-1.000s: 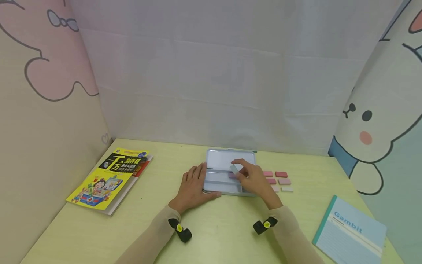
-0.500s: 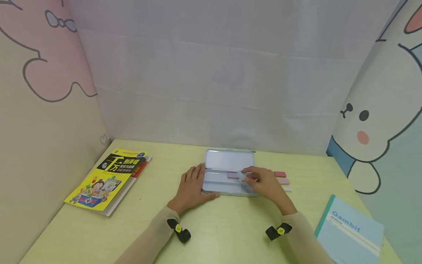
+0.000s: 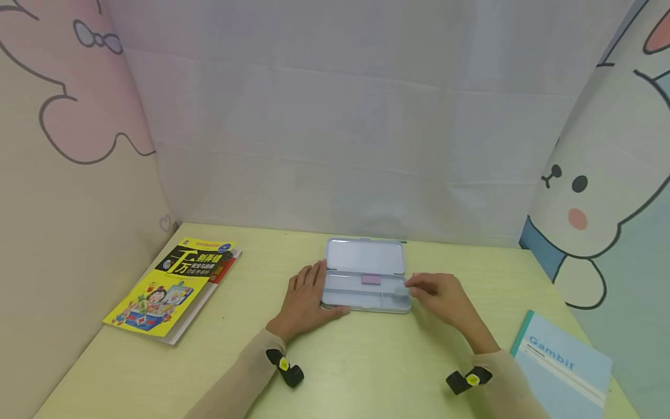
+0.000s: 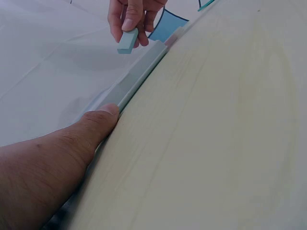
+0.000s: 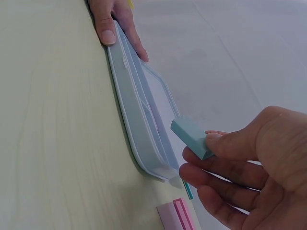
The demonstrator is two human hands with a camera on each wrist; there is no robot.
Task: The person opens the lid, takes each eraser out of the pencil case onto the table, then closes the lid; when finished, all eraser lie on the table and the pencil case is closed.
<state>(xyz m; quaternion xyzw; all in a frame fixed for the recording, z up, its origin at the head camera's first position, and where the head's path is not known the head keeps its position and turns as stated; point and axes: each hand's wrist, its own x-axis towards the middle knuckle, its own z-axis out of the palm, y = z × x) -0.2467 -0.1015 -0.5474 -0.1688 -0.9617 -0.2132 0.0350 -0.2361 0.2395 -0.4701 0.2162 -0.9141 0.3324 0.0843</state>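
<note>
Hands work at the near edge of an open metal tin (image 3: 366, 256) on the yellow-green table (image 3: 366, 361). Left hand (image 3: 306, 294) lies flat, fingers relaxed, thumb against the tin's left end. Right hand (image 3: 439, 294) pinches a pale blue eraser (image 3: 401, 289) above the tin's right end. Farther in, a purple eraser (image 3: 371, 279) lies inside the tin.

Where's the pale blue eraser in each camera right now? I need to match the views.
Head: pale blue eraser pinched by the right hand, at the right end of the tin case.
Left wrist: top centre, in fingertips above the case's far end.
Right wrist: centre right, held just off the case's near end.
Shared landmark: the tin case, with the left hand pressing its other end.
</note>
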